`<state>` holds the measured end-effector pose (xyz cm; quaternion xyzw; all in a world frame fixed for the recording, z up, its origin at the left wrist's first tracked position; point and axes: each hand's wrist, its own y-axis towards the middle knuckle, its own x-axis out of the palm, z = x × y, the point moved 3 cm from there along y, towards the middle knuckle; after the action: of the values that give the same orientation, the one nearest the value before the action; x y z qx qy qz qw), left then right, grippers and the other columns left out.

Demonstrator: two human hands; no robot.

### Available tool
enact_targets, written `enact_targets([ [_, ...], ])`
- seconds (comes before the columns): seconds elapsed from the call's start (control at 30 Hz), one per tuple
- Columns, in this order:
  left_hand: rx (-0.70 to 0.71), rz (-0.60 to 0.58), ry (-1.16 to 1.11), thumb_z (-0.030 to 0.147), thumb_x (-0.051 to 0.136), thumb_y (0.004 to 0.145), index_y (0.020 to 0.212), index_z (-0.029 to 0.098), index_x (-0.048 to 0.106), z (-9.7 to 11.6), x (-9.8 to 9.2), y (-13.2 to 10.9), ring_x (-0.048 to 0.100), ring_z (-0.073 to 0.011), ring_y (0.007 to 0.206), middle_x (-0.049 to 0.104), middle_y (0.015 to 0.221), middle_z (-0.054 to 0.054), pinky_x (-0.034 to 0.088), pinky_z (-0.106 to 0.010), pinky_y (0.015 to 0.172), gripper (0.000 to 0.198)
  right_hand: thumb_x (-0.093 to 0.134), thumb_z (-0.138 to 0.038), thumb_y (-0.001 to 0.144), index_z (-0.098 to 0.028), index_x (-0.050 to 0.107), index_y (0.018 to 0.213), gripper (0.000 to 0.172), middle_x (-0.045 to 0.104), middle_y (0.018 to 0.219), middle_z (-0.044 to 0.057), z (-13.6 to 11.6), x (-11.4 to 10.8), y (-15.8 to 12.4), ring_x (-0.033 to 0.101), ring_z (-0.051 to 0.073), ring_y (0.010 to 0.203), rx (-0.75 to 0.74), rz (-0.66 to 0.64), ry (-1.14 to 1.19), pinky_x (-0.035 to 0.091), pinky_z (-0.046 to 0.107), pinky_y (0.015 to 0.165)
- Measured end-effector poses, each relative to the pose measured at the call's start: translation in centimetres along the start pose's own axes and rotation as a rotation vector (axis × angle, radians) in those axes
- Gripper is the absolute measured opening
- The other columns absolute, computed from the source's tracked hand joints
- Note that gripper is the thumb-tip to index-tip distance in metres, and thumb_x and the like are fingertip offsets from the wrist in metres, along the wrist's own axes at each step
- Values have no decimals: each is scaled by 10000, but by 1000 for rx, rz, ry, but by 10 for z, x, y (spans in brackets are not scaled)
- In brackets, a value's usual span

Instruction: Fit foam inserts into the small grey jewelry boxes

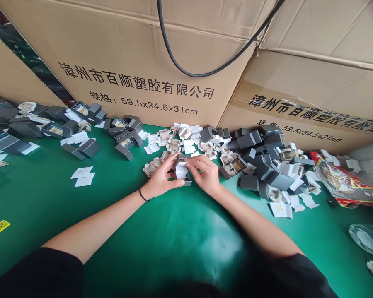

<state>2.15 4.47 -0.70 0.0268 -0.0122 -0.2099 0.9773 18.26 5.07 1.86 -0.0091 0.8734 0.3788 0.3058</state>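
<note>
The left hand (161, 181) is closed around the left side of a small dark box (188, 179) with a white lining (182, 171), located between the 2 hands over the green table (136, 248). The right hand (207, 174) has its fingertips at the box's upper edge; whether they grip it cannot be told. Just beyond the hands: pale inserts (174, 145). Right of the right hand: heaped dark boxes (249, 182). Left of the left hand: 2 white slips (85, 179).

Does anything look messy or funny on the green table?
Yes, beyond the right hand, on its right, dark boxes lie in a jumbled heap, tipped at different angles, with white papers strewn around. That looks untidy.
</note>
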Motion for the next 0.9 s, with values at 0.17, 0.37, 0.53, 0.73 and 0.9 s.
enact_targets([
  [0.17,1,2,-4,328,723,709,1425,252,248,-5,-1,0,456,-286,1225,440,1355,-130,479,-425,935,862,463,-295,917,-223,673,933,223,695,907,50,0,3,-1,622,163,794,66,-37,-44,513,311,728],
  [0.37,28,40,-42,359,741,681,1423,264,274,-7,-2,0,468,-299,1206,464,1329,-131,466,-447,936,881,445,-265,923,-210,661,896,224,689,873,46,1,5,-3,606,147,790,48,-53,-92,494,271,719],
  [0.53,10,43,-54,394,741,675,1433,220,254,-4,-1,-1,497,-300,1169,485,1303,-141,476,-429,919,917,479,-235,910,-214,663,853,193,689,866,33,3,7,-4,549,153,788,-85,-43,-242,472,263,706],
  [0.73,8,73,-109,396,740,677,1419,190,283,-5,-3,-1,488,-307,1188,501,1299,-152,465,-407,935,896,490,-189,897,-196,648,1016,198,652,986,71,0,3,-5,508,177,881,-293,-37,-471,452,270,708],
  [0.9,15,72,-140,373,727,695,1418,192,270,-6,-3,1,481,-296,1203,458,1357,-155,439,-418,975,874,433,-176,913,-180,613,1119,274,618,946,92,4,6,-7,500,202,871,-420,-123,-665,419,311,665],
])
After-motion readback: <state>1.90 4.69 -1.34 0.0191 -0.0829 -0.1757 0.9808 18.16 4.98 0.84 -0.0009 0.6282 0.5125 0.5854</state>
